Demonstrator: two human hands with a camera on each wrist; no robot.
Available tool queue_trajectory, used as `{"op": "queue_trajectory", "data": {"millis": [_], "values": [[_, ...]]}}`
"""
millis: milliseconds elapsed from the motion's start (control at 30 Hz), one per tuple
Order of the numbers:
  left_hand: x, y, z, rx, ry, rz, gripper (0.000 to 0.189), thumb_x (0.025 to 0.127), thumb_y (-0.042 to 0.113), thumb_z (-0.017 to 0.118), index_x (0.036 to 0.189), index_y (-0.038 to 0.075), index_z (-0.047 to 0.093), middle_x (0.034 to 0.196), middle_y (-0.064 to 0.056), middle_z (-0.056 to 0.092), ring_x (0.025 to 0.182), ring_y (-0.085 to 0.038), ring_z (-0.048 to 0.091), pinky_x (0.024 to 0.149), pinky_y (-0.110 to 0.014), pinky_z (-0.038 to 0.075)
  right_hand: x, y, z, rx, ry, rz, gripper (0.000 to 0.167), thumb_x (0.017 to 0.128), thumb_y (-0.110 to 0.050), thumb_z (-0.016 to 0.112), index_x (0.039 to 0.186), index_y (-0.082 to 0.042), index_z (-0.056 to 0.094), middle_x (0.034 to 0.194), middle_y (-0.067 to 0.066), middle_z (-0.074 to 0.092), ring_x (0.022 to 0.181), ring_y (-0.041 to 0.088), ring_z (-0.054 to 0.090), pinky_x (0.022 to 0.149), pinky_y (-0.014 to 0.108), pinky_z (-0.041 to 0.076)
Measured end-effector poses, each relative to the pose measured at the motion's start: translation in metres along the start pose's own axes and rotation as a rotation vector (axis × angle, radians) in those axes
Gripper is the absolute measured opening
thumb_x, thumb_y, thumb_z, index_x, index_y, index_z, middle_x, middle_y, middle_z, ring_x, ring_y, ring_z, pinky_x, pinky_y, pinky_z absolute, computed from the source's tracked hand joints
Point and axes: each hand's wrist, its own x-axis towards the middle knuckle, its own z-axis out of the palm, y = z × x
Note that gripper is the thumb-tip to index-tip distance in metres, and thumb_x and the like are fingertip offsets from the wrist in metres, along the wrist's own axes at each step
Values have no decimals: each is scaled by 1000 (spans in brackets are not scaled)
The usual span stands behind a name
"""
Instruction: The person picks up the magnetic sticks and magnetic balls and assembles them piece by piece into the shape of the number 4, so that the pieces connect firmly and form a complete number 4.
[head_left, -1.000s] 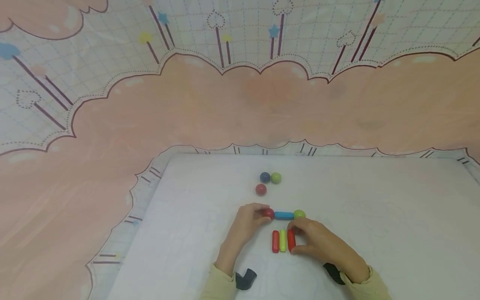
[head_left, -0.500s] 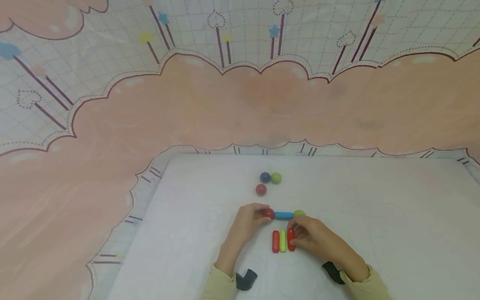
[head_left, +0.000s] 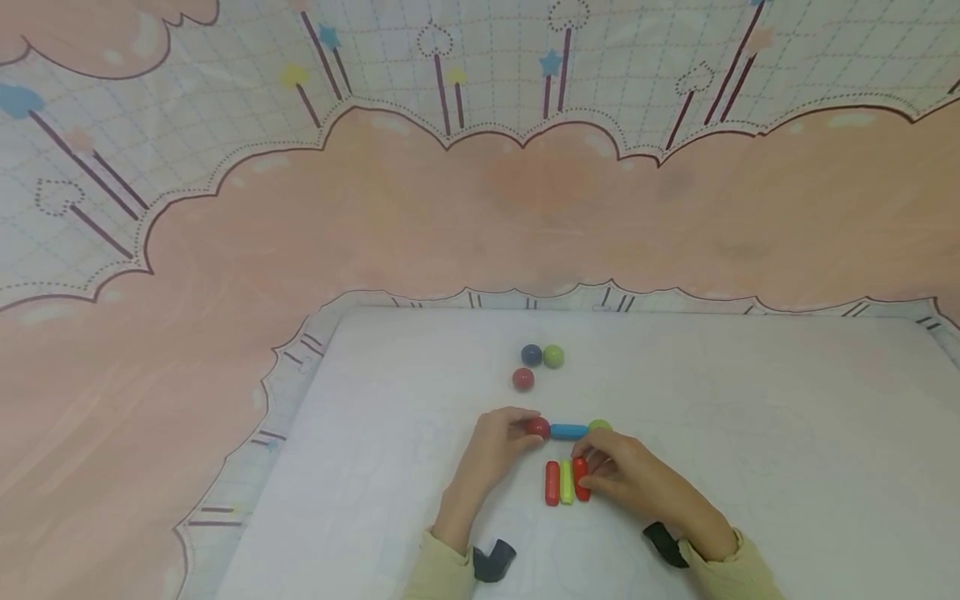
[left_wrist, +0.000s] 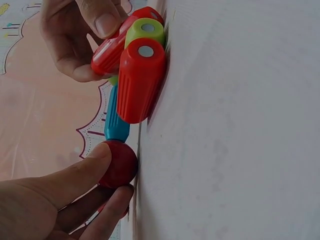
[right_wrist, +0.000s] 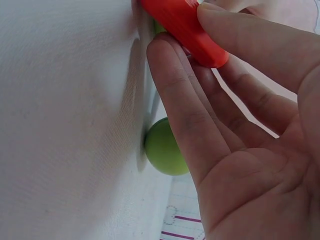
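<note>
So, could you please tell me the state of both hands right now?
Left hand: closed, holding the red ball against the blue stick.
Right hand: closed, pinching the rightmost red stick.

the sort of place is unclear, with a white tabletop bordered by a cloud-and-star patterned backdrop.

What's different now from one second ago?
The right hand moved its thumb up from the near end of the right red rod. That rod edged slightly left, toward the lime rod. The left hand still holds its red ball; the loose balls stayed put.
</note>
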Motion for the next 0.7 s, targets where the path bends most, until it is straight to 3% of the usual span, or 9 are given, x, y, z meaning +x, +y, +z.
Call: {"op": "queue_trajectory", "data": {"millis": [700], "values": [[1,-2,2,-30,-21,-11,38,86,17,78,123,13,69,115,-3,72,106,-20,69,93,-34,56,4,-4,-3,-4,13,-38,22,90,-11,72,110,-6,64,104,-1,65,89,8,64,80,26,58]]}}
